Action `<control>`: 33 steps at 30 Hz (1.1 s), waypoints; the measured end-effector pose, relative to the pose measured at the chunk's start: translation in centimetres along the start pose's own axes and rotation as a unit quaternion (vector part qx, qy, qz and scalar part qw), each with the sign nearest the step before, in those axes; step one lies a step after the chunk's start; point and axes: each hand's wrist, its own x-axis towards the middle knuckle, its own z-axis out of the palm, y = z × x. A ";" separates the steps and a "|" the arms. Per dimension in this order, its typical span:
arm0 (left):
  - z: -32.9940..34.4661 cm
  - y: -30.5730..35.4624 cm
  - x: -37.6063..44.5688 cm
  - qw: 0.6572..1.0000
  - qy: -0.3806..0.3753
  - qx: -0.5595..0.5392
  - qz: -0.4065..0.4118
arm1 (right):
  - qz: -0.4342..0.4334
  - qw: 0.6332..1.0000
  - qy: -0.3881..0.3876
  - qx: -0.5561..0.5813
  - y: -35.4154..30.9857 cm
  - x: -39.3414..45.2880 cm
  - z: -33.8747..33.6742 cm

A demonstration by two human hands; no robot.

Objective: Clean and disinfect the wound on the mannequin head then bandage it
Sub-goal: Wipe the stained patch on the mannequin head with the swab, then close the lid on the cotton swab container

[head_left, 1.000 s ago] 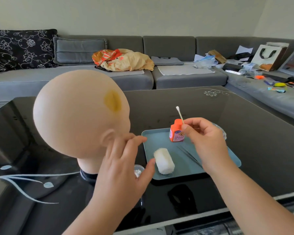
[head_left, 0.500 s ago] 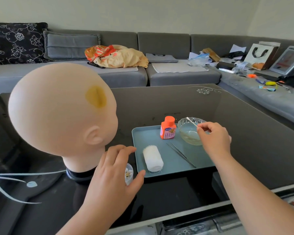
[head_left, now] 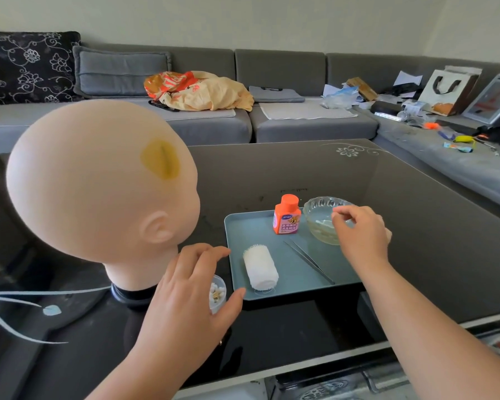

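Over the glass bowl [head_left: 324, 219], right hand [head_left: 361, 235] hovers, fingers loosely curled.

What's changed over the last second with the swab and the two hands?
The right hand carried the cotton swab from above the orange bottle to the glass bowl and let it go; the swab now lies in the bowl. The left hand dropped from beside the mannequin head toward the small cup. Tray, gauze roll and tweezers stayed put.
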 end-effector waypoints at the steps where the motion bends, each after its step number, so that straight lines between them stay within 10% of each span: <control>1: -0.1 0.0 -0.1 1.000 -0.002 0.000 0.001 | -0.008 1.000 0.000 0.012 -0.3 -0.2 0.0; 12: -1.0 -1.7 -1.2 0.998 -0.049 0.043 -0.012 | -0.128 0.949 -0.167 0.235 -5.5 -5.6 -0.9; 20: -1.7 -3.7 -2.3 0.990 -0.098 0.085 -0.057 | -0.191 0.909 -0.327 0.173 -8.0 -10.4 -0.3; 33: -1.0 -5.5 -2.6 0.976 -0.149 0.126 -0.096 | -0.279 0.898 -0.337 0.053 -8.5 -13.5 2.4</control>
